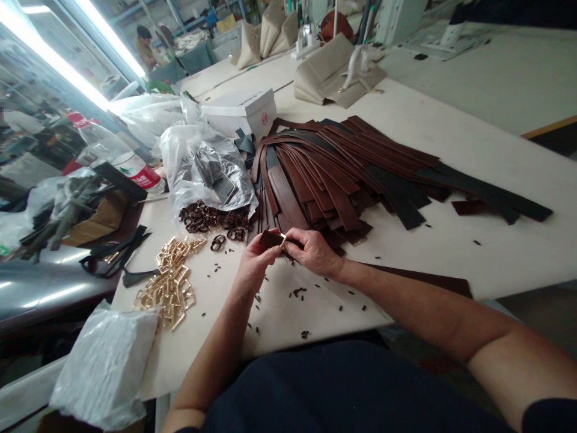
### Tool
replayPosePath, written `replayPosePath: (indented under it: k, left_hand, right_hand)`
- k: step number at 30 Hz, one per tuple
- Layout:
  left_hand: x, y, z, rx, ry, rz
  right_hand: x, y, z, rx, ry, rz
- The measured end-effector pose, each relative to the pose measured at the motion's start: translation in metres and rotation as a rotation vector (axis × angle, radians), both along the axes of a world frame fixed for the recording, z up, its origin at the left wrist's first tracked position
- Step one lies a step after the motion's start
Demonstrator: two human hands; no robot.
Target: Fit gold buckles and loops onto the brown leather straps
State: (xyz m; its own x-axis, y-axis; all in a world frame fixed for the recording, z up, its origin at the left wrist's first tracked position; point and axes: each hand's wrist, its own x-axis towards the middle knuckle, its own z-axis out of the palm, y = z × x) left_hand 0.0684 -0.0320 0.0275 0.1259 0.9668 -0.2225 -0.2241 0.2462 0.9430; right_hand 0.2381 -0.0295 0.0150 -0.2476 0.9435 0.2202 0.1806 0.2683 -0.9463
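My left hand (253,263) pinches the end of a brown leather strap (269,239) that carries a gold buckle (282,239). My right hand (312,251) grips the same strap just to the right, and the strap runs under my right forearm to the table edge (433,279). Both hands hover over the white table (473,150), right in front of a fanned pile of brown and black leather straps (342,168).
A heap of gold buckles (169,282) and a cluster of dark brown loops (205,218) lie to the left. Behind them are clear plastic bags (202,162), a white box (238,111) and a white bag (106,364). Small dark punch scraps dot the table. Beige bags stand far back.
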Motion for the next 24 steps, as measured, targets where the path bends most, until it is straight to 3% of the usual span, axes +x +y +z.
replayPosePath:
  k: [5,11,16,24]
  left_hand:
    - [0.002,-0.001,-0.003,0.003,0.015,0.061]
    - [0.000,-0.001,-0.003,-0.068,-0.056,-0.011]
    - [-0.003,-0.003,-0.006,-0.063,-0.057,-0.081]
    - [-0.005,-0.004,-0.006,-0.003,-0.016,-0.157]
  right_hand:
    - [0.006,0.005,0.006,-0.068,-0.073,0.107]
    - [0.013,0.010,0.007,-0.195,0.009,0.293]
    - [0.011,0.008,0.005,-0.240,0.077,0.288]
    - [0.011,0.006,0.009,-0.033,-0.142,0.210]
